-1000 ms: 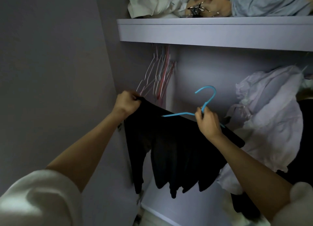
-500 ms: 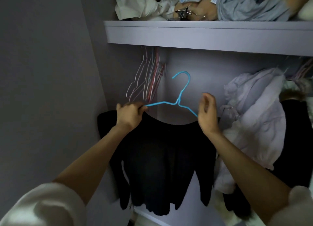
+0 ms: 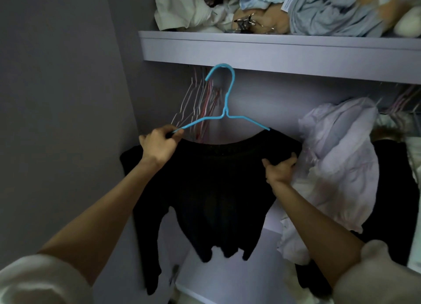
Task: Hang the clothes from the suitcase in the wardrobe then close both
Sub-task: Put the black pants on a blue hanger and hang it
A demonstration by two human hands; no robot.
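Note:
A black long-sleeved top (image 3: pixel 214 189) hangs spread on a blue wire hanger (image 3: pixel 225 112) inside the wardrobe. The hanger's hook reaches up to the underside of the shelf (image 3: pixel 273 50); the rail is hidden behind it. My left hand (image 3: pixel 159 144) grips the hanger's left arm together with the top's left shoulder. My right hand (image 3: pixel 280 169) grips the top's right shoulder from below, where the cloth covers the hanger's right end.
Several bare wire hangers (image 3: pixel 198 107) hang behind the blue one at the left. A white garment (image 3: pixel 341 162) and a dark one (image 3: pixel 391 189) hang at the right. Crumpled clothes (image 3: pixel 319 9) lie on the shelf. The wardrobe's grey side wall (image 3: pixel 68 121) is at the left.
The top has gone from bunched to spread flat on the hanger, which rose toward the shelf. My right hand dropped from the hanger's neck to the right shoulder.

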